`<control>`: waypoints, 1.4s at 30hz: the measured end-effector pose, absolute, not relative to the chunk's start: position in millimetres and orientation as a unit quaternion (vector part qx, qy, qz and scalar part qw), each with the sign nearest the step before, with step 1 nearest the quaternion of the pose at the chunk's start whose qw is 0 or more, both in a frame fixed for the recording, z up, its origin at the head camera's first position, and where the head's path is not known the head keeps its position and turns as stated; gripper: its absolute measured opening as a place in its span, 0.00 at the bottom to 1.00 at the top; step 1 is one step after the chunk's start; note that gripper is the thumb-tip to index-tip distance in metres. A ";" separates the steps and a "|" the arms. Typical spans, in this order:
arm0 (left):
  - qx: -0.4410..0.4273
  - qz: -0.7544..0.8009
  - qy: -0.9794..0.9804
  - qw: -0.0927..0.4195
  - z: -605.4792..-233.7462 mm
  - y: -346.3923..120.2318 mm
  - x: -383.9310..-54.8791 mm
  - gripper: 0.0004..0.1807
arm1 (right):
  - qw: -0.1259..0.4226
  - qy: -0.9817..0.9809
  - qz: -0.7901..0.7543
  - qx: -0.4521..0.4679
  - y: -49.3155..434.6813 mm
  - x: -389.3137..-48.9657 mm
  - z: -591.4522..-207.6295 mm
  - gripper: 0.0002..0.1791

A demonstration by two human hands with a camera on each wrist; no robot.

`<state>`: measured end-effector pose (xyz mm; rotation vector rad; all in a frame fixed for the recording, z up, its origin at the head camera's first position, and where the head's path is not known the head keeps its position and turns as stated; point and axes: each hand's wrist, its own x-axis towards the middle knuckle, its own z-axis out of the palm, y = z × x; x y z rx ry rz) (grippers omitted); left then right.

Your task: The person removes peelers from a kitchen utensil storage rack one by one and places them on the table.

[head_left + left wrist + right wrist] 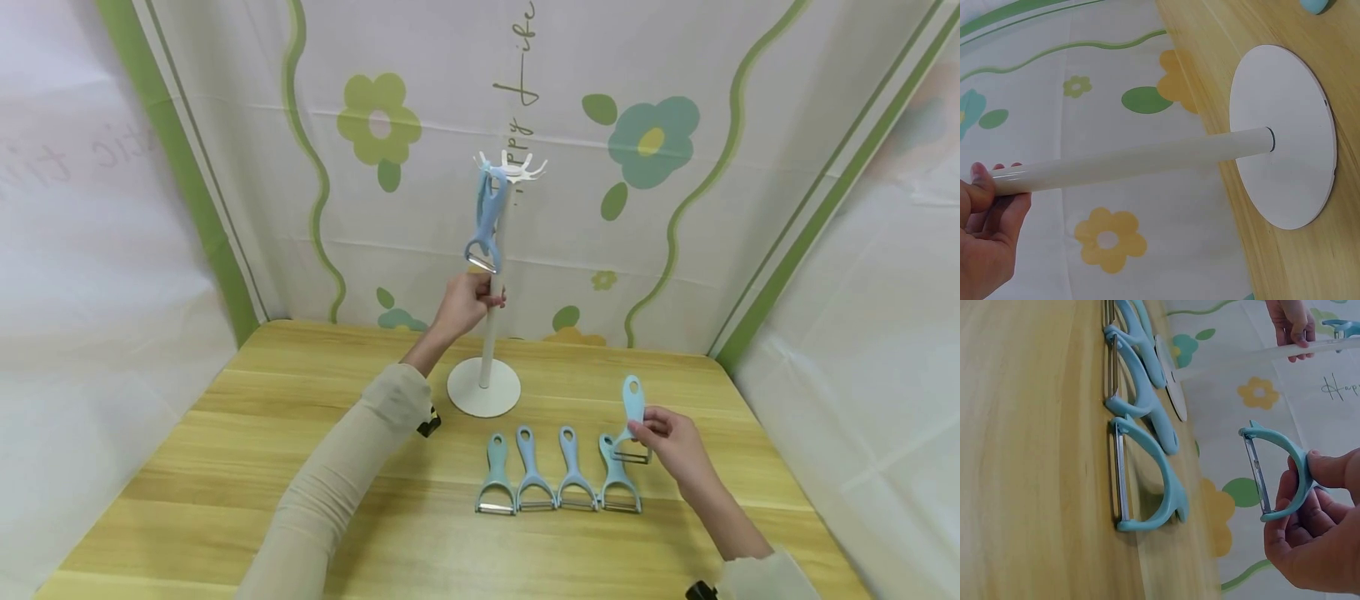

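Observation:
My left hand (467, 302) grips the white pole (1129, 164) of a stand partway up, just under the hanging peelers. From the hooked top (517, 170) of this stand hang a blue peeler (489, 212) and at least one more behind it, partly hidden. In my right hand (675, 443) is a light blue peeler (633, 398), pinched near where the handle meets the blade frame, its handle end pointing up. Below it lies a teal peeler (1166, 487) on the table, the rightmost of a row; the held peeler partly covers it in the head view.
Farther left in the row lie a blue peeler (570, 454), another blue peeler (528, 454) and a green peeler (497, 458). The stand's round white base (468, 397) rests on the wooden table (247, 450). Behind hangs a flowered curtain (450, 100).

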<state>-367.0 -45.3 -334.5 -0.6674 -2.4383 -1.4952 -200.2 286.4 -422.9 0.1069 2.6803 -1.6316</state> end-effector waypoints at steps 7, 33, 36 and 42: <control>-0.226 -0.504 -0.827 0.102 -335.0 -44.5 -368.5 0.08 | 0.016 0.867 -0.497 0.043 295.4 -191.1 -427.2 0.22; -0.218 -0.509 -0.828 0.086 -332.2 -43.5 -368.2 0.12 | 0.064 0.902 -0.426 0.029 338.4 -180.0 -446.2 0.27; -0.218 -0.510 -0.828 0.085 -331.6 -43.9 -367.4 0.12 | 0.070 0.912 -0.403 0.024 339.5 -180.9 -449.6 0.28; -0.225 -0.500 -0.831 0.096 -332.3 -44.7 -366.9 0.12 | 0.086 0.910 -0.404 0.021 338.8 -183.6 -458.9 0.28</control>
